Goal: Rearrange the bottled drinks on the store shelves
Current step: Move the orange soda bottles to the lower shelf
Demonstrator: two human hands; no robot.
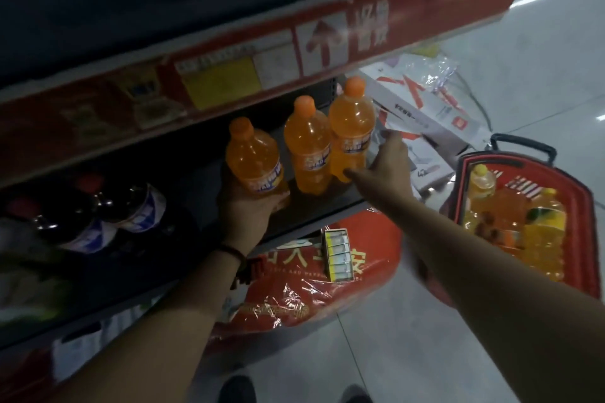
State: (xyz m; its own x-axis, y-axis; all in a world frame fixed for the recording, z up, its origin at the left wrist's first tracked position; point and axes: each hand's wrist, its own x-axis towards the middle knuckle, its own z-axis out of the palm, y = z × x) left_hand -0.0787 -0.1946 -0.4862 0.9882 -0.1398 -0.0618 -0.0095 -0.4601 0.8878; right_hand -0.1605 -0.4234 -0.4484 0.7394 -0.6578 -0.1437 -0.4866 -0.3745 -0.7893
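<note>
Three orange soda bottles with orange caps stand on a dark shelf (314, 209). My left hand (248, 209) grips the bottom of the left bottle (253, 160), holding it slightly tilted at the shelf's front. The middle bottle (307, 147) stands free. My right hand (383, 167) is wrapped around the lower side of the right bottle (350, 127), thumb across its base. Dark cola bottles (108, 203) with white and blue labels stand further left on the same shelf.
A red shopping basket (586, 239) with several orange and yellow drink bottles stands on the tiled floor at right. White boxes (425, 114) lie beyond the shelf end. A red wrapped package (311, 288) with a small carton on it sits below the shelf.
</note>
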